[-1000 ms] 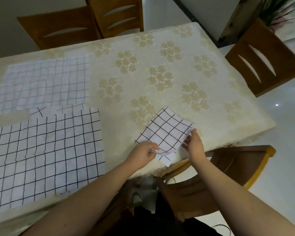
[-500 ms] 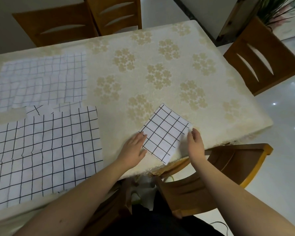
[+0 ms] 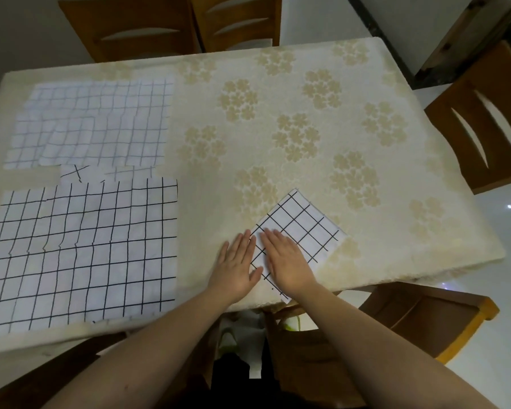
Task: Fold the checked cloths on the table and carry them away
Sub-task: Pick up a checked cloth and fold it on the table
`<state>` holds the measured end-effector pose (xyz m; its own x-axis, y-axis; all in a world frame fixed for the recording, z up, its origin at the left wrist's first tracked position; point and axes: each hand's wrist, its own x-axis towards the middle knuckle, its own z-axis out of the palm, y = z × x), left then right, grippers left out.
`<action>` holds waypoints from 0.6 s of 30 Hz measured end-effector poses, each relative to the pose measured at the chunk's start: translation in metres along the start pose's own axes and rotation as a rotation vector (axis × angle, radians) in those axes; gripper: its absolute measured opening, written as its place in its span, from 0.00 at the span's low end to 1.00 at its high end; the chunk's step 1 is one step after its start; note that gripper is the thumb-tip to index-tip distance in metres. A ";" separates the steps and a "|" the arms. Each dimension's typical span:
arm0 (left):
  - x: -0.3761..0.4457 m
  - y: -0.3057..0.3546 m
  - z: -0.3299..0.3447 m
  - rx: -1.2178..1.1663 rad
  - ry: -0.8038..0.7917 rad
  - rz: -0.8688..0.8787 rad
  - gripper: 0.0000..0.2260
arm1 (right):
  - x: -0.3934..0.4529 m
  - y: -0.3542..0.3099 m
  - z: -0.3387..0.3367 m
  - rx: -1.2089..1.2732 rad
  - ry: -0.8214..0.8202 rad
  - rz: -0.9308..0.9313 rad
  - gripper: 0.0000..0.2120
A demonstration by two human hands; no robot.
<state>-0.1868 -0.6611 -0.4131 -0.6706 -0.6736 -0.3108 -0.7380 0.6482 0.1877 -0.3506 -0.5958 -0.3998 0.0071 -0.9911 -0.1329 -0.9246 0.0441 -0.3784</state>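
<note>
A small folded checked cloth (image 3: 301, 228) lies as a diamond near the table's front edge. My right hand (image 3: 286, 261) lies flat on its near half, fingers together. My left hand (image 3: 236, 267) rests flat beside it, its fingertips touching the cloth's left corner. A large unfolded cloth with dark checks (image 3: 83, 249) is spread at the front left. Behind it lies a second spread cloth with fainter checks (image 3: 95, 122). A strip of another checked piece (image 3: 80, 172) shows between those two.
The table (image 3: 381, 178) wears a cream cloth with flower prints. Wooden chairs stand at the far side (image 3: 148, 28), at the right (image 3: 484, 119), and at the front right under the table edge (image 3: 425, 314). The floor to the right is glossy white.
My hands laid the small folded cloth flat on the table. The right hand moved from its right edge onto its top, and both palms now lie flat.
</note>
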 end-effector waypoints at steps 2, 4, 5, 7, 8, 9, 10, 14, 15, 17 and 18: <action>0.000 -0.001 0.003 0.011 0.015 -0.007 0.33 | 0.007 0.002 0.004 -0.024 -0.024 -0.024 0.24; 0.000 -0.003 0.006 0.026 0.030 -0.007 0.33 | 0.012 0.008 0.007 -0.075 -0.057 -0.027 0.25; 0.000 -0.003 0.007 0.026 0.025 -0.005 0.33 | 0.013 0.013 0.009 -0.093 -0.072 -0.023 0.26; 0.001 -0.004 0.007 0.025 0.010 -0.008 0.33 | 0.016 0.026 0.010 -0.118 -0.094 -0.016 0.28; 0.001 -0.004 0.006 0.022 0.012 -0.012 0.34 | 0.017 0.034 0.009 -0.130 -0.104 -0.009 0.28; 0.001 -0.005 0.005 0.018 0.011 -0.018 0.34 | 0.017 0.042 0.007 -0.140 -0.108 0.006 0.28; 0.001 -0.005 0.004 0.015 0.010 -0.021 0.35 | 0.018 0.050 0.004 -0.150 -0.107 0.027 0.29; 0.000 -0.006 0.006 0.010 0.012 -0.001 0.36 | 0.026 0.083 -0.014 -0.184 -0.099 0.116 0.31; 0.001 -0.007 0.007 0.010 0.008 0.001 0.37 | 0.030 0.091 -0.019 -0.180 -0.098 0.138 0.32; 0.001 -0.007 0.008 0.003 0.017 -0.003 0.38 | 0.039 0.102 -0.028 -0.164 -0.099 0.188 0.33; 0.001 -0.007 0.008 0.003 0.020 -0.008 0.38 | 0.045 0.106 -0.032 -0.153 -0.090 0.214 0.33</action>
<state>-0.1818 -0.6633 -0.4225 -0.6663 -0.6855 -0.2935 -0.7430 0.6439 0.1827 -0.4604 -0.6393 -0.4166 -0.1669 -0.9460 -0.2779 -0.9556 0.2247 -0.1908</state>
